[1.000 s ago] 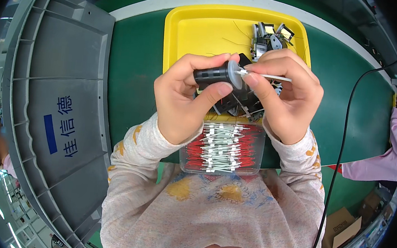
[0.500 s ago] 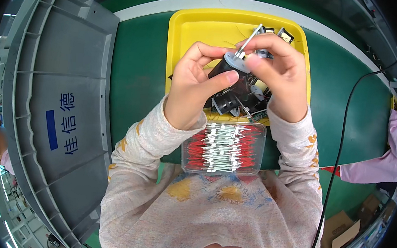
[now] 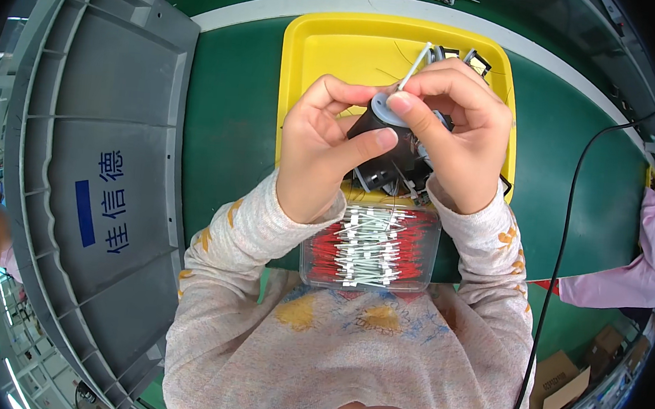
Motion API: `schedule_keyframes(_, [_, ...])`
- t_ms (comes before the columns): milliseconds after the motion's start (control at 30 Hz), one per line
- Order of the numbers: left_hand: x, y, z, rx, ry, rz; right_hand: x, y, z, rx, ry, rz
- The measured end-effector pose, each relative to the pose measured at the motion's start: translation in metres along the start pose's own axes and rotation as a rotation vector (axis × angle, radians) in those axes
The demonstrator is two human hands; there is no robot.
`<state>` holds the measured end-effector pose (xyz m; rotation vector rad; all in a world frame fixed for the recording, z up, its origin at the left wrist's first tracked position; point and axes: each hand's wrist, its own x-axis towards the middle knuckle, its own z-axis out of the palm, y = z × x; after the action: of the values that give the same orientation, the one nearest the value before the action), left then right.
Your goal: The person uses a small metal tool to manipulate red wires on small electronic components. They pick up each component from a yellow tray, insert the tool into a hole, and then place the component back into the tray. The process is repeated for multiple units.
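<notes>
While the left hand [image 3: 313, 145] grips a smooth black cylinder [image 3: 364, 123] between thumb and fingers, the right hand [image 3: 466, 131] pinches a slender white strip [image 3: 415, 66] at the cylinder's far end, thumb and forefinger closed together. Both hands are over the yellow tray [image 3: 321, 52], a glossy, shallow tray with rounded corners. A flat, round, pale grey disc [image 3: 381, 109] caps the cylinder, its right part covered by the right fingertips, which also hide the strip's base. Dark parts [image 3: 476, 62] with thin, hair-like wires lie toward the tray's right side, partly behind the hands. Nearer the body, a clear plastic box [image 3: 427, 279] holds a dense bed of thin, stiff red and white strips [image 3: 370, 247]. Speckled knit sleeves [image 3: 243, 232] cover the forearms, and a ribbed grey crate [image 3: 113, 77] stands at left beside the smooth green table [image 3: 230, 118]. A second ago the cylinder lay nearly sideways, its disc facing right and the strip pointing right; now the disc tilts far and the strip points far and slightly right.
</notes>
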<state>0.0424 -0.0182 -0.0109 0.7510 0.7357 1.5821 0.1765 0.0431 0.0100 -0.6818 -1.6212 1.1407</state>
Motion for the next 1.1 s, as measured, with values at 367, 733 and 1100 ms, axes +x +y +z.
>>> schedule_keyframes(367, [0.083,0.013,-0.04,0.296,0.003,-0.045,0.005,-0.011,-0.046,0.022,0.267,-0.047])
schedule_keyframes(733, [0.297,-0.024,-0.183,1.351,0.336,-0.056,-0.041,-0.033,-0.078,-0.092,0.353,-0.025])
schedule_keyframes(1100, [0.14,-0.065,-0.018,1.696,-1.247,0.762,-0.075,-0.025,-0.092,-0.091,0.435,-0.038])
